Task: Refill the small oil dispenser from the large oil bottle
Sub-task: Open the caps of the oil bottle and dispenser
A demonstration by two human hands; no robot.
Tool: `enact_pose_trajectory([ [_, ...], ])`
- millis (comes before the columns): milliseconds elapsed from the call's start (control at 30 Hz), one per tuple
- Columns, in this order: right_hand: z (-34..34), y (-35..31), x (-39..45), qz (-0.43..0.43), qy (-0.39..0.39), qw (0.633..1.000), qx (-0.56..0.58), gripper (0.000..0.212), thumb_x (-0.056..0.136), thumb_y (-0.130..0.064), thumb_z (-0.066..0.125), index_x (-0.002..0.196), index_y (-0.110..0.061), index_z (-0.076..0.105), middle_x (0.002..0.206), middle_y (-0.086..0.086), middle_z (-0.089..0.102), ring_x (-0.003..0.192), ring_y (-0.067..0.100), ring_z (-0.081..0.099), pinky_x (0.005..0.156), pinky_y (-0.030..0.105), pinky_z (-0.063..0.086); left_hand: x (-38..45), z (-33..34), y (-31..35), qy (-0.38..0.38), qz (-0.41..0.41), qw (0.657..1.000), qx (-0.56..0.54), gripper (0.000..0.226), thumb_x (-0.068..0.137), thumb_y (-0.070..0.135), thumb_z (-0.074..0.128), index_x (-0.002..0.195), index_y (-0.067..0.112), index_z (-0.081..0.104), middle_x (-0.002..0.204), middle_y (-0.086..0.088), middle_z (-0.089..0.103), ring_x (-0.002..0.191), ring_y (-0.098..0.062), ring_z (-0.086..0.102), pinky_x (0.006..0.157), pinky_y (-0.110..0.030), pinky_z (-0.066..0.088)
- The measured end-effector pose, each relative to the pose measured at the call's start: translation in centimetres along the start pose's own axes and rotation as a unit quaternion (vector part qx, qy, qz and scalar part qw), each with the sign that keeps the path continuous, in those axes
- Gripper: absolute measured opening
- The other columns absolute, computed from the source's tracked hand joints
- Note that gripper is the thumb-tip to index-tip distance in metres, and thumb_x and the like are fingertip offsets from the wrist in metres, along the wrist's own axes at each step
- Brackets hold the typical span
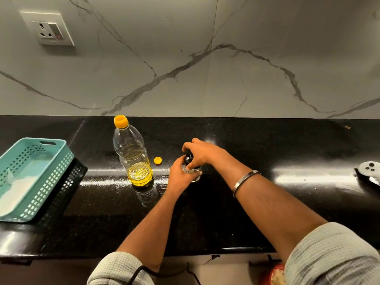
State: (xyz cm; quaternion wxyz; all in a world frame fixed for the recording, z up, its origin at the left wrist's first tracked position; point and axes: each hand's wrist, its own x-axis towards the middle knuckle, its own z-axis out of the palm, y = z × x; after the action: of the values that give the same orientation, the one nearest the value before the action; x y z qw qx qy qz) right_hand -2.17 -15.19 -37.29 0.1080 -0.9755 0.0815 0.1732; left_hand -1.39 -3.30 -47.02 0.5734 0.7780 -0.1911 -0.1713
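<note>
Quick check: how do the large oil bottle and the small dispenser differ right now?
The large oil bottle stands free and untouched; the small dispenser is held by the left hand, with the right hand on its top. The bottle's neck is yellow, the dispenser's top black. The bottle is far taller, about a third full; the dispenser's level is hidden. Both are clear and upright.

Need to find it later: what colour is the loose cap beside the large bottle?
Yellow-orange loose cap, clearest in the head view.

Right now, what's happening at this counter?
A person is working on a small glass dispenser on the black counter. The left hand grips its body while the right hand holds its dark top. The large oil bottle stands beside it, about a third full, and a loose yellow cap lies between them.
</note>
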Motion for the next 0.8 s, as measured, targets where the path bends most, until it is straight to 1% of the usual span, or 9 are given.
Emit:
enact_pose_trajectory([
  [67,0.3,-0.1,0.1,0.01,0.013,0.999,-0.043,0.063,0.073,-0.042,0.078,0.125,-0.022,0.048,0.121,0.006,0.047,0.106,0.026,0.055,0.087,0.042,0.051,0.0,-0.1,0.0,-0.003,-0.003,1.0,-0.001,0.053,0.065,0.016,0.084,0.111,0.023,0.059,0.103,0.006,0.066,0.093,-0.007,0.064,0.079,-0.024,0.053],
  [133,0.4,-0.1,0.3,-0.001,0.011,0.999,-0.05,0.058,0.073,-0.037,0.078,0.12,-0.019,0.051,0.119,0.006,0.048,0.103,0.026,0.056,0.086,0.041,0.051,0.1,-0.1,-0.2,-0.003,-0.005,1.0,0.0,0.053,0.064,0.017,0.084,0.11,0.023,0.059,0.103,0.006,0.066,0.093,-0.008,0.064,0.081,-0.027,0.054],
  [300,-0.9,-0.3,0.2,-0.06,-0.041,0.995,-0.071,0.057,0.071,-0.016,0.08,0.12,-0.022,0.053,0.122,0.002,0.046,0.108,0.023,0.052,0.091,0.041,0.05,0.3,0.0,-0.4,-0.002,-0.014,1.0,0.008,0.057,0.062,0.019,0.086,0.113,0.02,0.059,0.104,0.004,0.066,0.095,-0.009,0.064,0.082,-0.026,0.053],
  [400,-1.3,-0.1,0.3,-0.081,-0.06,0.992,-0.08,0.059,0.071,-0.01,0.079,0.121,-0.024,0.053,0.124,0.0,0.047,0.11,0.023,0.051,0.092,0.041,0.05,0.2,0.0,-0.3,-0.002,-0.015,1.0,0.008,0.058,0.061,0.019,0.086,0.112,0.021,0.06,0.103,0.006,0.067,0.094,-0.007,0.065,0.082,-0.027,0.054],
  [533,-1.9,0.3,0.4,-0.112,-0.076,0.988,-0.07,0.06,0.071,-0.001,0.075,0.121,-0.027,0.054,0.125,-0.003,0.047,0.112,0.022,0.051,0.091,0.039,0.05,0.2,-0.1,-0.2,-0.001,-0.014,1.0,0.012,0.057,0.063,0.018,0.086,0.114,0.019,0.06,0.104,0.007,0.066,0.095,-0.006,0.064,0.076,-0.019,0.05],
  [600,-2.8,0.6,0.5,-0.119,-0.072,0.989,-0.049,0.057,0.072,0.001,0.073,0.118,-0.028,0.056,0.125,-0.004,0.046,0.112,0.02,0.05,0.09,0.036,0.05,0.2,-0.1,-0.2,0.001,-0.009,1.0,0.013,0.059,0.063,0.02,0.087,0.116,0.019,0.059,0.107,0.006,0.066,0.098,-0.007,0.063,0.079,-0.019,0.049],
  [667,-3.8,1.1,0.8,-0.113,-0.063,0.991,-0.017,0.057,0.072,-0.001,0.075,0.117,-0.03,0.056,0.123,-0.005,0.044,0.111,0.019,0.049,0.09,0.035,0.05,0.2,0.0,-0.4,0.002,-0.007,1.0,0.019,0.064,0.064,0.022,0.087,0.12,0.02,0.058,0.112,0.007,0.063,0.103,-0.007,0.059,0.084,-0.021,0.046],
  [733,-4.5,1.8,1.0,-0.096,-0.038,0.995,-0.005,0.059,0.071,-0.004,0.077,0.118,-0.031,0.055,0.123,-0.005,0.043,0.112,0.019,0.048,0.093,0.036,0.049,0.2,0.0,-0.5,0.004,-0.01,1.0,0.03,0.069,0.064,0.024,0.087,0.125,0.02,0.055,0.117,0.007,0.061,0.108,-0.006,0.056,0.089,-0.02,0.041],
  [800,-4.5,2.8,1.3,-0.061,-0.005,0.998,-0.01,0.06,0.073,-0.004,0.076,0.121,-0.03,0.053,0.127,-0.003,0.042,0.116,0.022,0.047,0.097,0.04,0.048,0.3,0.1,-0.5,0.005,-0.008,0.999,0.04,0.072,0.063,0.026,0.087,0.127,0.02,0.055,0.12,0.007,0.06,0.111,-0.007,0.055,0.09,-0.018,0.038],
])
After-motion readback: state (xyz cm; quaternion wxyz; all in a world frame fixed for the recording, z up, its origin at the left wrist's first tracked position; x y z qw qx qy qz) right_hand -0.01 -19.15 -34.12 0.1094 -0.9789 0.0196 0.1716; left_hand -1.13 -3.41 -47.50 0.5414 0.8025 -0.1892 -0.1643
